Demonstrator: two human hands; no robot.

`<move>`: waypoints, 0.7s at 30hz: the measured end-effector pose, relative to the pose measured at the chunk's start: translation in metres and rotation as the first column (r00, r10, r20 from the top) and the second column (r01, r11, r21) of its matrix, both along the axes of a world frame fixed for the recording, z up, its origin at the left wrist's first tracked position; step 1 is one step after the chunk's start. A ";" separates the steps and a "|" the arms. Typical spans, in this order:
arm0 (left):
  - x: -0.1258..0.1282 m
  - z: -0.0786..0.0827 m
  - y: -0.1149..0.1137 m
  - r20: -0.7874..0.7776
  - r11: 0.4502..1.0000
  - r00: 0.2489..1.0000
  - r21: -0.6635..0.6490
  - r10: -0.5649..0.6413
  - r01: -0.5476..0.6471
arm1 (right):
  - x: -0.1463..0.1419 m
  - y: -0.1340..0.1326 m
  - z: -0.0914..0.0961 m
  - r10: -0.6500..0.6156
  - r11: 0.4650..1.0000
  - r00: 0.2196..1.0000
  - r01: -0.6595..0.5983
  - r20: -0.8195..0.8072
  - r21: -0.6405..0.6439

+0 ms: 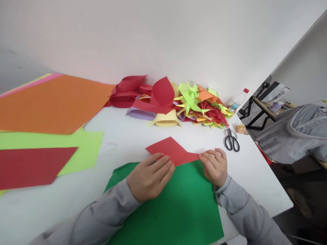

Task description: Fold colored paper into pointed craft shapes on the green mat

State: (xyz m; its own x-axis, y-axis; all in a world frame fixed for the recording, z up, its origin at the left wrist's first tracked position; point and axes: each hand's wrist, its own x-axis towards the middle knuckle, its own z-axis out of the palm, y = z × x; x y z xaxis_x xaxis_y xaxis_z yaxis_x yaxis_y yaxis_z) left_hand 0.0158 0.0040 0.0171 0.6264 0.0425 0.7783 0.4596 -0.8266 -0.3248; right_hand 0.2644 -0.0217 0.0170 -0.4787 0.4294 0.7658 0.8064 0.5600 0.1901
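A folded piece of red paper (171,149) lies on the white table, partly over a large green sheet (176,211). My left hand (150,177) rests on the red paper's near left edge, fingers together and pressing it flat. My right hand (214,166) has curled fingers pinching the red paper's right tip. Both sleeves are grey.
A heap of folded paper shapes (178,102) in red, green, yellow and purple lies by the wall. Black scissors (231,139) lie right of it, near a plastic bottle (238,99). Orange (51,102), lime and red (30,166) sheets cover the left. The table edge (270,177) runs at right.
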 end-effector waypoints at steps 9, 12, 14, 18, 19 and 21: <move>-0.005 0.005 0.005 0.015 1.000 1.000 0.012 0.010 -0.010 | 0.008 0.003 0.000 -0.004 1.000 0.998 0.004 -0.063 -0.001; -0.008 0.007 0.006 0.005 1.000 1.000 0.022 0.015 -0.015 | 0.006 0.003 0.001 0.007 1.000 0.995 -0.007 -0.103 0.001; -0.009 0.009 0.006 0.023 1.000 1.000 0.028 0.012 -0.013 | 0.005 0.002 0.002 0.026 1.000 0.990 -0.024 -0.137 0.016; -0.010 0.012 0.007 0.035 0.999 0.999 0.039 0.007 -0.008 | 0.004 -0.001 0.005 0.080 0.996 0.967 -0.070 -0.240 0.050; -0.010 0.013 0.007 0.035 0.999 0.999 0.047 0.002 -0.004 | 0.003 -0.002 0.006 0.092 0.995 0.961 -0.078 -0.261 0.061; -0.010 0.013 0.008 0.006 0.998 1.000 0.058 -0.005 0.005 | 0.003 -0.005 0.008 0.116 0.992 0.953 -0.097 -0.280 0.081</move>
